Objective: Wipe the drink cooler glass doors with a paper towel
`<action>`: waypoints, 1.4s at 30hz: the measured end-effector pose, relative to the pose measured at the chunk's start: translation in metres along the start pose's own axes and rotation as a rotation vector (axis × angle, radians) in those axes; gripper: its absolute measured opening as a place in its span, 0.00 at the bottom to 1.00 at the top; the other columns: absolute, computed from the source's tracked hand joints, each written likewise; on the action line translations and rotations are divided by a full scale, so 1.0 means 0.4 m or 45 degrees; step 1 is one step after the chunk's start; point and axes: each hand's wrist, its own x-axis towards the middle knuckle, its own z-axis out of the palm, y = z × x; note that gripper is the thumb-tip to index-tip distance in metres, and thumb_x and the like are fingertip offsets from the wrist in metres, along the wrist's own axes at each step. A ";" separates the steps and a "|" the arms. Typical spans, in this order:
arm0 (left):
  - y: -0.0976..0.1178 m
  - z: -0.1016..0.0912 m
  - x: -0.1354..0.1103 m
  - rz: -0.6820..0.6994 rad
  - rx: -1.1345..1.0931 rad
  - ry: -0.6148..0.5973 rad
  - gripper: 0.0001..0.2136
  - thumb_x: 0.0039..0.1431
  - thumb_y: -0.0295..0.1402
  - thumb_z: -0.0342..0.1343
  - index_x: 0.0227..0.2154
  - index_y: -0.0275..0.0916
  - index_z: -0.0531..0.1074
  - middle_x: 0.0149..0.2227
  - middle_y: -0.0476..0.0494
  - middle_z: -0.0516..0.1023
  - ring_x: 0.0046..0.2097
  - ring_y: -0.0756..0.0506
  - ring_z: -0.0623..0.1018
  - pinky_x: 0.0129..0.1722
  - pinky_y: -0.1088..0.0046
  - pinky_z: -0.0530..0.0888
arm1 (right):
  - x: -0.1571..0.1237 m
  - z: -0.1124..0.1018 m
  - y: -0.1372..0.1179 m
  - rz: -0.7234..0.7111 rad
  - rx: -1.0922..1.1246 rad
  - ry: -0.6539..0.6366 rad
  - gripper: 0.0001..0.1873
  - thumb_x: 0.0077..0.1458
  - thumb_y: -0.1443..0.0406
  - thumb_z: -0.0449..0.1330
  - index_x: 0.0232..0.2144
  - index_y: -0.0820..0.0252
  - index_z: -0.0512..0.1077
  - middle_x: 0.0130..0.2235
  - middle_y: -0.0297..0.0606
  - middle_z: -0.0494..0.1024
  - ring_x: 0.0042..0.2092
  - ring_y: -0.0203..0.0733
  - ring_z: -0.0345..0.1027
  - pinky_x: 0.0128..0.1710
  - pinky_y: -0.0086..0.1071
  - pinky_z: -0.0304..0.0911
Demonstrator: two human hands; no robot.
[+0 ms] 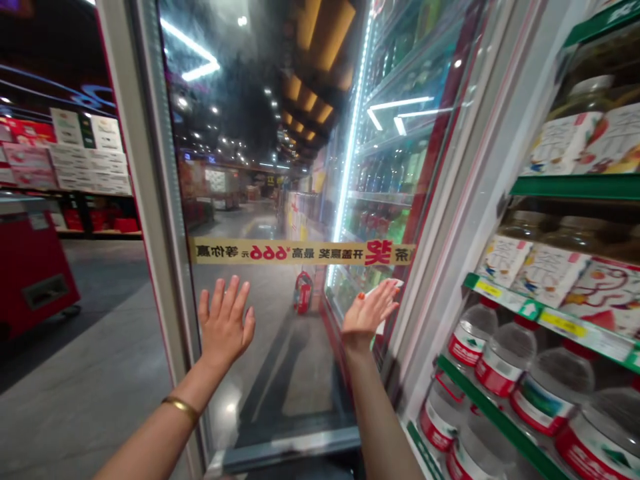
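My left hand (225,323) is open, fingers spread, its palm flat against the glass door (270,167) of a drinks fridge that is swung open. A gold bangle sits on that wrist. My right hand (369,310) is also open, fingers stretched toward the door's hinge side, with something white (395,285) showing just behind the fingertips; I cannot make out what it is. A yellow sticker strip (300,252) with red characters crosses the glass above both hands.
Fridge shelves (505,420) at the right carry water bottles (505,360) with red labels low down and jars (575,133) with fruit labels higher up. Through the glass runs a shop aisle with a small red item (303,293) on the floor. A red cabinet (30,267) stands at the left.
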 end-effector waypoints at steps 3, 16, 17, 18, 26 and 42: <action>-0.002 -0.001 -0.011 0.003 0.016 -0.006 0.43 0.64 0.29 0.62 0.79 0.46 0.52 0.79 0.39 0.59 0.82 0.39 0.52 0.82 0.49 0.47 | -0.086 0.027 -0.127 -0.309 0.115 -0.145 0.32 0.74 0.57 0.50 0.76 0.53 0.63 0.76 0.46 0.67 0.81 0.61 0.49 0.77 0.63 0.55; 0.009 -0.014 -0.016 0.034 0.058 0.015 0.45 0.61 0.28 0.64 0.79 0.44 0.53 0.80 0.38 0.56 0.82 0.38 0.50 0.82 0.49 0.46 | -0.005 0.011 0.003 0.380 0.155 0.048 0.39 0.76 0.62 0.38 0.82 0.62 0.31 0.81 0.64 0.42 0.83 0.66 0.30 0.74 0.81 0.41; 0.008 -0.016 -0.016 0.029 0.056 0.016 0.44 0.61 0.28 0.64 0.79 0.45 0.53 0.79 0.38 0.57 0.82 0.38 0.51 0.82 0.47 0.47 | -0.027 0.015 -0.029 0.381 0.190 0.002 0.39 0.76 0.61 0.39 0.82 0.63 0.33 0.81 0.65 0.43 0.83 0.66 0.30 0.73 0.83 0.41; 0.007 -0.018 -0.018 0.018 0.054 0.013 0.44 0.61 0.28 0.63 0.79 0.46 0.54 0.79 0.38 0.57 0.82 0.37 0.52 0.82 0.46 0.48 | -0.060 0.015 -0.060 0.363 0.229 -0.064 0.39 0.77 0.61 0.40 0.82 0.64 0.34 0.81 0.66 0.43 0.83 0.66 0.30 0.72 0.84 0.41; 0.026 -0.054 -0.032 -0.070 0.005 -0.021 0.44 0.62 0.30 0.63 0.78 0.52 0.55 0.79 0.43 0.57 0.82 0.36 0.53 0.82 0.45 0.47 | -0.161 -0.017 0.022 0.348 0.121 -0.090 0.38 0.78 0.61 0.40 0.82 0.56 0.30 0.81 0.65 0.47 0.83 0.67 0.34 0.70 0.87 0.45; 0.086 -0.148 0.062 -0.158 -0.093 -0.060 0.41 0.66 0.27 0.61 0.79 0.53 0.53 0.80 0.43 0.55 0.82 0.37 0.51 0.82 0.44 0.48 | -0.087 -0.043 -0.016 0.223 0.210 -0.039 0.37 0.76 0.62 0.40 0.82 0.60 0.40 0.80 0.63 0.52 0.82 0.69 0.41 0.73 0.79 0.51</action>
